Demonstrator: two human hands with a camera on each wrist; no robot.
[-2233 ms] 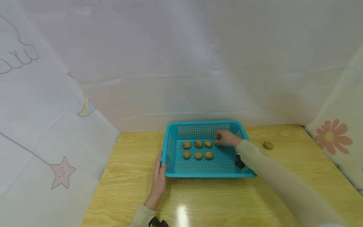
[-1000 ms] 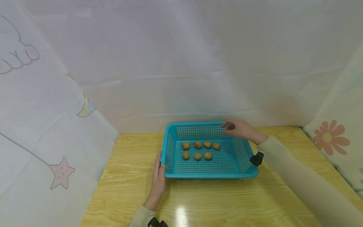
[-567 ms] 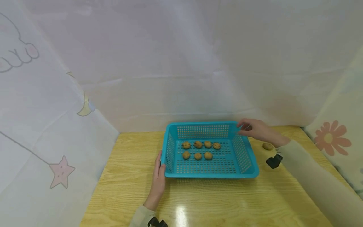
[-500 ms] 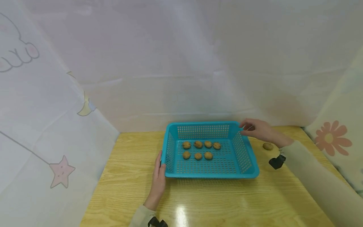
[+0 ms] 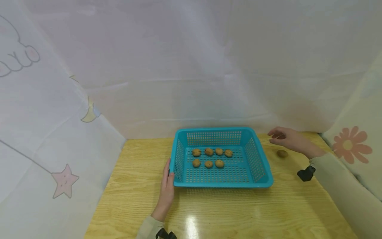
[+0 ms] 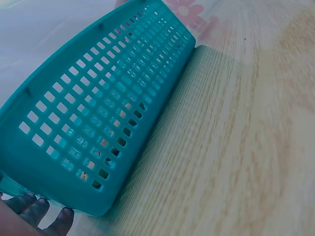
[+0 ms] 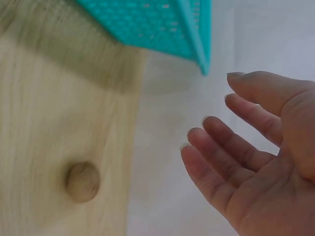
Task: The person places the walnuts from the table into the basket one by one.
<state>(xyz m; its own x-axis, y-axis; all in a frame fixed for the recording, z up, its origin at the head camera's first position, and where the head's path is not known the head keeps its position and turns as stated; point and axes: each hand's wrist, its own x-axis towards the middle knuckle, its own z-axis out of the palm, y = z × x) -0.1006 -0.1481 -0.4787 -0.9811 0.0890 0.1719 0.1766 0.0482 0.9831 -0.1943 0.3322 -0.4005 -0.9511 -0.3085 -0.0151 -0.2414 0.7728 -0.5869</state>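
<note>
A blue perforated plastic basket [image 5: 223, 185] stands on the wooden table. Several walnuts [image 5: 219, 163] lie on its floor in two rows, three of them in the front row. Along the basket's left end my left hand [image 5: 166, 194] rests with its fingers extended; in the left wrist view its fingertips [image 6: 64, 216] touch the basket's lower corner. My right hand [image 5: 290, 139] hovers right of the basket, palm empty and fingers loosely bent, as the right wrist view shows. One loose walnut [image 5: 282, 153] sits on the table just below that hand.
A pale printed sheet [image 5: 191, 83] hangs behind the table and at both sides, close to its back edge. The wooden tabletop [image 5: 226, 212] extends in front of the basket. Black camera straps sit on both wrists.
My right hand has left a walnut in the back row, risen out of the basket and moved right, past the rim towards the loose walnut. The left hand has stayed at the basket's left end.
</note>
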